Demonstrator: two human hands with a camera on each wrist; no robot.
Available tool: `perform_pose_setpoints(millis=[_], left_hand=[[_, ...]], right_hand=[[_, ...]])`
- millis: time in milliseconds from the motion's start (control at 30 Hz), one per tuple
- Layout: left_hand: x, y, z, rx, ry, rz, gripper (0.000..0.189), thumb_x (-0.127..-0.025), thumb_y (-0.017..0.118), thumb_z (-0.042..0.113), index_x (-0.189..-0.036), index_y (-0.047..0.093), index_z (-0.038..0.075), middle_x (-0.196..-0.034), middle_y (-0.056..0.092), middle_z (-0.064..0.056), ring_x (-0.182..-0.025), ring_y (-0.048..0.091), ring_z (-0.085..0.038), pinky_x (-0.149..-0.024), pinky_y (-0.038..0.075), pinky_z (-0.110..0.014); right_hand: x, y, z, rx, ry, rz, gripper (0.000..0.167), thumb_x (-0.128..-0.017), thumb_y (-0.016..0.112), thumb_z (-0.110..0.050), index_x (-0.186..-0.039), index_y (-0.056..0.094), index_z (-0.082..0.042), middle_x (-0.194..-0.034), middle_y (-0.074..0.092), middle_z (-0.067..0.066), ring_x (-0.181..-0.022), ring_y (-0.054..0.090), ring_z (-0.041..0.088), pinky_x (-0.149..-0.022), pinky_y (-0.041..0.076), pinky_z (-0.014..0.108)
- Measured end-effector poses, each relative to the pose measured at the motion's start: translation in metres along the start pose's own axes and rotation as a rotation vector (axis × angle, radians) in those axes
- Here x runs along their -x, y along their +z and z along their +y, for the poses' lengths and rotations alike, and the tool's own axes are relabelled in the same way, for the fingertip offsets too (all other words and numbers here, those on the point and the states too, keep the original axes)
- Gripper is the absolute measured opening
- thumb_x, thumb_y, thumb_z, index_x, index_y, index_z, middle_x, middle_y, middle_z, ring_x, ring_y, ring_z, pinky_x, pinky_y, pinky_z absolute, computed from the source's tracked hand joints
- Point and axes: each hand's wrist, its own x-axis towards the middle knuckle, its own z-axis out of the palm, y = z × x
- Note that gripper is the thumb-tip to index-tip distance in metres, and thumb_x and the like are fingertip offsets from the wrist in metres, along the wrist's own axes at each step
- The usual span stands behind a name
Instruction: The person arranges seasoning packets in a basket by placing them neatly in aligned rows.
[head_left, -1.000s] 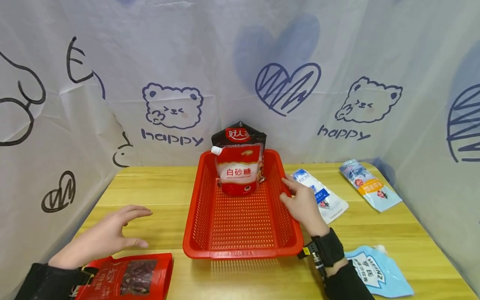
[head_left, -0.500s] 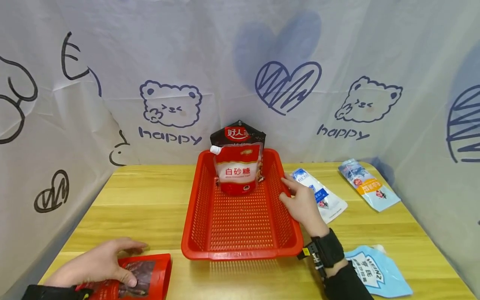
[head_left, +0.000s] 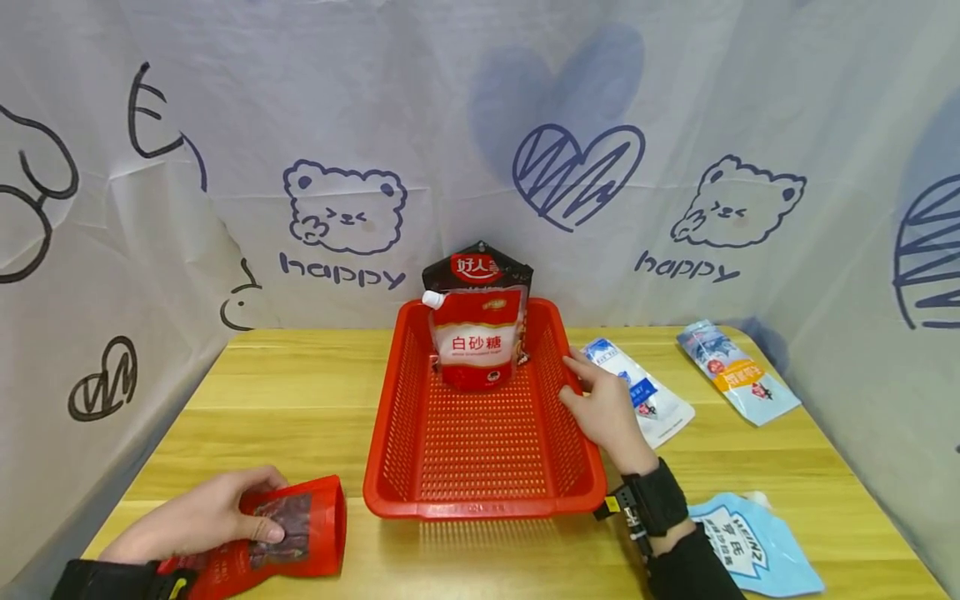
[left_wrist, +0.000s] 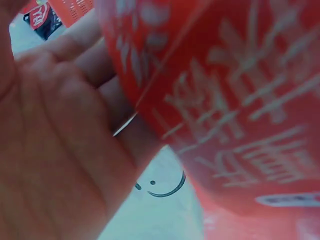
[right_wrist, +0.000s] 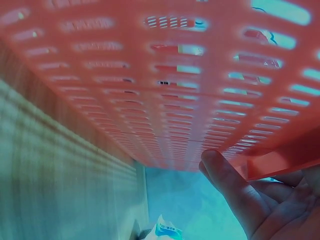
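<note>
My left hand (head_left: 206, 515) grips a red pouch (head_left: 321, 521) with a clear window showing dark contents, at the front left. The pouch's near end lifts at a tilt; in the left wrist view its red printed face (left_wrist: 240, 105) fills the right side, fingers behind it. My right hand (head_left: 609, 414) holds the right rim of a red plastic basket (head_left: 487, 507). In the right wrist view a finger (right_wrist: 225, 177) lies under the rim beside the slotted wall. Standing in the basket's back are a red white-sugar pouch (head_left: 480, 375) with a white cap and a black pouch (head_left: 450, 275).
Right of the basket lie a white-and-blue pouch (head_left: 667, 417), a light-blue and orange pouch (head_left: 738, 371) and a pale blue Heinz pouch (head_left: 780, 550). A white cloth (head_left: 465, 125) with drawings hangs behind the wooden table (head_left: 300, 375).
My left hand has come down onto the red pouch, closed its grip and tilted the pouch up slightly. The right hand and the basket stay in place.
</note>
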Motion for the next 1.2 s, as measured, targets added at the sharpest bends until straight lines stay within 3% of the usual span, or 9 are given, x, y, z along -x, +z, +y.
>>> perform_pose_setpoints(millis=[333,533,767,867,967,1100,1200], left_hand=[[-0.011,-0.008,0.022,-0.178,-0.011,0.307,0.063,-0.090,0.080,0.036,-0.135,0.060,-0.002,-0.118,0.068,-0.010,-0.093,0.059,-0.020,-0.077,0.055,-0.031],[-0.015,-0.014,0.038,-0.276,0.010,0.519,0.064,-0.094,0.076,0.033,-0.141,0.053,-0.005,-0.122,0.066,-0.020,-0.095,0.061,-0.026,-0.081,0.056,-0.045],[-0.022,-0.018,0.054,-0.284,0.054,0.735,0.061,-0.098,0.072,0.030,-0.143,0.049,-0.006,-0.125,0.062,-0.028,-0.102,0.059,-0.039,-0.086,0.053,-0.060],[-0.025,-0.020,0.061,-0.261,0.107,0.844,0.058,-0.100,0.072,0.027,-0.142,0.050,-0.006,-0.124,0.061,-0.028,-0.101,0.059,-0.040,-0.081,0.052,-0.054],[-0.028,-0.019,0.070,-0.228,0.166,0.937,0.053,-0.099,0.073,0.022,-0.140,0.052,-0.004,-0.122,0.062,-0.025,-0.099,0.060,-0.038,-0.081,0.050,-0.035],[-0.036,-0.017,0.086,-0.173,0.240,1.001,0.051,-0.097,0.075,0.015,-0.139,0.054,-0.003,-0.121,0.064,-0.024,-0.101,0.061,-0.036,-0.080,0.041,-0.009],[-0.042,-0.014,0.100,-0.132,0.283,1.020,0.051,-0.095,0.075,0.012,-0.139,0.054,-0.003,-0.121,0.063,-0.024,-0.100,0.060,-0.036,-0.080,0.038,-0.003]], right_hand=[[0.000,0.001,0.000,-0.018,0.010,0.000,0.048,-0.099,0.058,-0.002,-0.147,0.054,0.003,-0.159,0.047,0.015,-0.113,0.069,0.040,-0.081,0.063,0.048],[0.000,0.002,0.000,-0.026,0.016,-0.002,0.049,-0.099,0.059,-0.004,-0.148,0.054,0.003,-0.159,0.047,0.014,-0.112,0.069,0.040,-0.079,0.064,0.047],[0.000,0.001,0.000,-0.027,0.028,-0.007,0.049,-0.100,0.059,-0.005,-0.148,0.054,0.002,-0.160,0.046,0.013,-0.113,0.069,0.039,-0.079,0.064,0.046],[0.000,0.001,0.000,-0.027,0.027,-0.003,0.049,-0.099,0.059,-0.005,-0.148,0.054,0.002,-0.159,0.047,0.013,-0.113,0.069,0.040,-0.079,0.063,0.047],[0.000,0.000,-0.001,-0.026,0.026,0.002,0.049,-0.099,0.059,-0.004,-0.147,0.055,0.002,-0.159,0.047,0.014,-0.113,0.069,0.040,-0.079,0.063,0.047],[0.000,0.000,-0.001,-0.025,0.025,0.004,0.049,-0.099,0.059,-0.004,-0.147,0.055,0.002,-0.159,0.047,0.014,-0.112,0.069,0.040,-0.078,0.064,0.047],[0.000,0.001,-0.001,-0.031,0.029,0.004,0.049,-0.099,0.059,-0.004,-0.147,0.055,0.001,-0.159,0.047,0.013,-0.113,0.069,0.040,-0.079,0.064,0.047]])
